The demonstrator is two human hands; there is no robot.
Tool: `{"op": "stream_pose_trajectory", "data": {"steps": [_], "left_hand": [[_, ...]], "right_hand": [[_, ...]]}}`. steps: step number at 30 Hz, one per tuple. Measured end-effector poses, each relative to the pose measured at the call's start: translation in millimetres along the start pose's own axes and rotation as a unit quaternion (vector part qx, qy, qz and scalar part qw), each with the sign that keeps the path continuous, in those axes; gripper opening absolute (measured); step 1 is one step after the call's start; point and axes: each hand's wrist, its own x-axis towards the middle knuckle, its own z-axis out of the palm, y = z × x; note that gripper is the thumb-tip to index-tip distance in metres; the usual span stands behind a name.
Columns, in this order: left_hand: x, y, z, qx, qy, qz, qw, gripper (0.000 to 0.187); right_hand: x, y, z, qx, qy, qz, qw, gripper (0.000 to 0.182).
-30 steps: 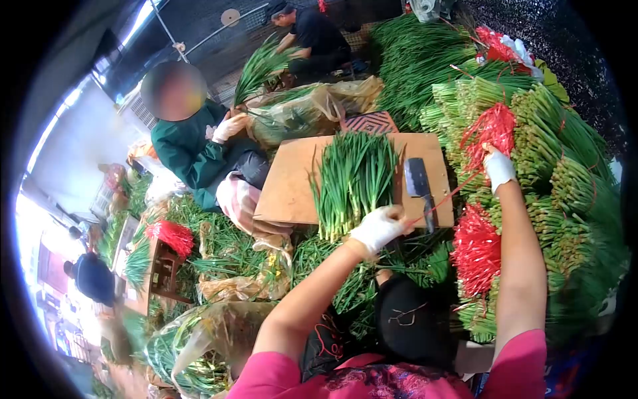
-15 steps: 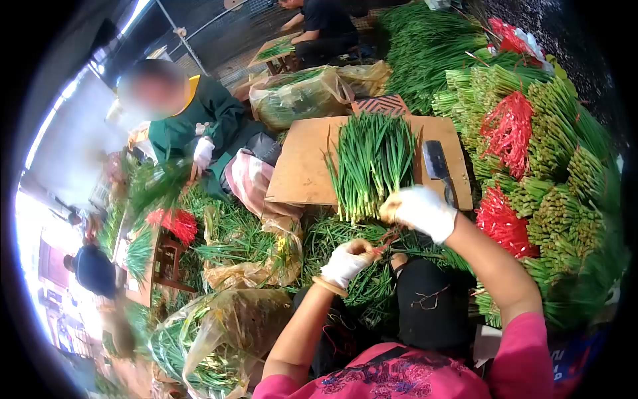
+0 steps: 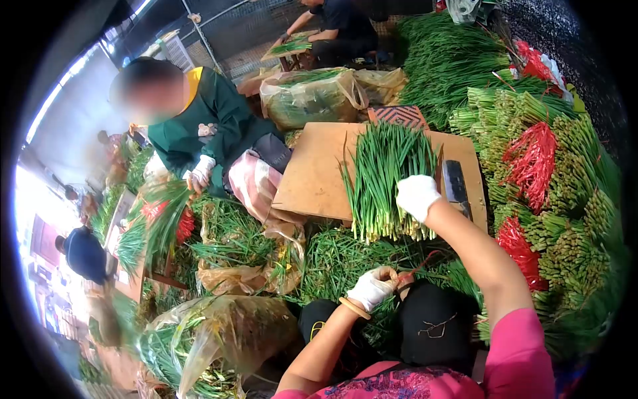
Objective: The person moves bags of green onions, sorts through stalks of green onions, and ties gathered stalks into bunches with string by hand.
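Observation:
A thick bunch of chives point(image 3: 389, 169) lies on the wooden board point(image 3: 312, 176), its pale stem ends hanging over the near edge. My right hand point(image 3: 417, 197), in a white glove, is at the bunch's right side near the stem ends, fingers bent against the chives; some fingertips are hidden. Lower down, above my lap, my left hand point(image 3: 373, 288), also gloved, pinches a thin red tie point(image 3: 420, 265) that trails off to the upper right. A cleaver point(image 3: 456, 183) lies on the board right of the bunch, its handle partly behind my right forearm.
Stacked chive bundles point(image 3: 565, 199) with red ties point(image 3: 531, 156) on them fill the right side. Loose leaves point(image 3: 339, 259) cover the ground before the board. A plastic bag of greens point(image 3: 226, 339) stands lower left. A co-worker point(image 3: 206, 126) holds chives at left; another person works behind.
My right hand has left the tie near my left hand and moved up onto the chives. My left hand has come lower with the tie. The view has shifted slightly.

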Motion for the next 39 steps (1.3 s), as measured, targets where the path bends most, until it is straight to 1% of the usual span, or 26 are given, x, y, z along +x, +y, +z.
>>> {"op": "stream_pose_trajectory", "data": {"steps": [2, 4, 6, 8, 9, 10, 12, 14, 16, 17, 18, 19, 20, 22, 24, 25, 26, 27, 28, 29, 31, 32, 34, 35, 36, 39], "left_hand": [[13, -22, -3, -0.093, -0.027, -0.006, 0.995, 0.011], [12, -4, 0, -0.086, -0.014, 0.003, 0.996, 0.009], [7, 24, 4, -0.251, -0.045, -0.013, 0.967, 0.009], [11, 25, 2, -0.272, -0.063, 0.004, 0.960, 0.010], [15, 22, 5, -0.325, -0.044, 0.001, 0.945, 0.012], [21, 17, 6, -0.347, -0.056, -0.008, 0.936, 0.010], [37, 1, 17, -0.413, -0.046, -0.067, 0.907, 0.002], [55, -18, 37, -0.430, -0.062, -0.108, 0.894, 0.003], [80, -42, 61, -0.417, -0.085, -0.146, 0.893, 0.005], [103, -74, 74, -0.453, -0.124, -0.159, 0.869, 0.007], [108, -66, 79, -0.424, -0.094, -0.205, 0.877, 0.007], [119, -78, 87, -0.462, -0.094, -0.200, 0.859, 0.008], [132, -91, 92, -0.499, -0.093, -0.196, 0.839, 0.008], [153, -114, 91, -0.480, -0.040, -0.228, 0.846, 0.011], [174, -155, 71, -0.466, -0.003, -0.226, 0.855, 0.017], [175, -169, 49, -0.314, -0.008, -0.130, 0.940, 0.018], [174, -181, 27, -0.095, 0.018, -0.038, 0.995, 0.021], [174, -193, 6, 0.090, 0.078, 0.033, 0.992, 0.023], [178, -204, -22, -0.252, 0.102, -0.061, 0.961, 0.023], [162, -178, -43, -0.198, 0.136, -0.057, 0.969, 0.022], [130, -118, -87, -0.087, 0.207, -0.062, 0.973, 0.021], [121, -89, -101, -0.137, 0.220, -0.109, 0.960, 0.020], [108, -32, -123, 0.134, 0.194, -0.164, 0.958, 0.020], [112, -30, -131, 0.298, 0.237, -0.089, 0.920, 0.023], [107, -2, -132, 0.344, 0.238, -0.087, 0.904, 0.029], [123, 30, -150, 0.453, 0.089, -0.158, 0.873, 0.031]], "right_hand": [[-33, -9, -1, -0.054, -0.015, -0.074, 0.996, 0.019], [-75, -22, -19, 0.104, 0.060, -0.088, 0.989, 0.024], [-104, -23, -9, 0.202, 0.135, -0.191, 0.951, 0.037], [-127, -21, -12, 0.321, -0.063, -0.152, 0.933, 0.048], [-131, -14, -19, 0.276, -0.196, -0.116, 0.934, 0.049], [-136, -5, -25, 0.406, -0.319, -0.022, 0.856, 0.041], [-135, 33, -12, 0.419, -0.407, 0.042, 0.810, 0.027], [-131, 72, -15, 0.448, -0.412, 0.063, 0.791, 0.018], [-120, 114, -9, 0.462, -0.366, 0.115, 0.800, 0.019], [-113, 124, -11, 0.381, -0.348, 0.125, 0.847, 0.019], [-104, 133, -12, 0.296, -0.329, 0.134, 0.887, 0.019], [-86, 150, 4, 0.229, -0.365, 0.144, 0.891, 0.021], [-77, 138, -7, 0.053, -0.340, 0.093, 0.934, 0.025], [-54, 145, 13, -0.042, -0.329, -0.006, 0.944, 0.028], [-29, 149, 52, -0.042, -0.279, -0.005, 0.959, 0.024], [-23, 138, 53, -0.002, -0.260, 0.018, 0.966, 0.021], [-9, 139, 72, -0.063, -0.257, -0.081, 0.961, 0.015], [-5, 131, 73, -0.011, -0.243, -0.075, 0.967, 0.012], [-1, 120, 73, 0.043, -0.231, -0.071, 0.969, 0.010], [12, 124, 89, -0.023, -0.250, -0.144, 0.957, 0.015], [24, 119, 104, -0.038, -0.289, -0.131, 0.948, 0.019], [24, 113, 99, -0.074, -0.292, -0.118, 0.946, 0.020], [24, 110, 93, -0.029, -0.296, -0.138, 0.945, 0.022], [26, 111, 96, -0.041, -0.290, -0.148, 0.945, 0.022], [28, 111, 99, -0.054, -0.283, -0.155, 0.945, 0.021], [25, 112, 99, -0.050, -0.284, -0.156, 0.945, 0.019]]}}
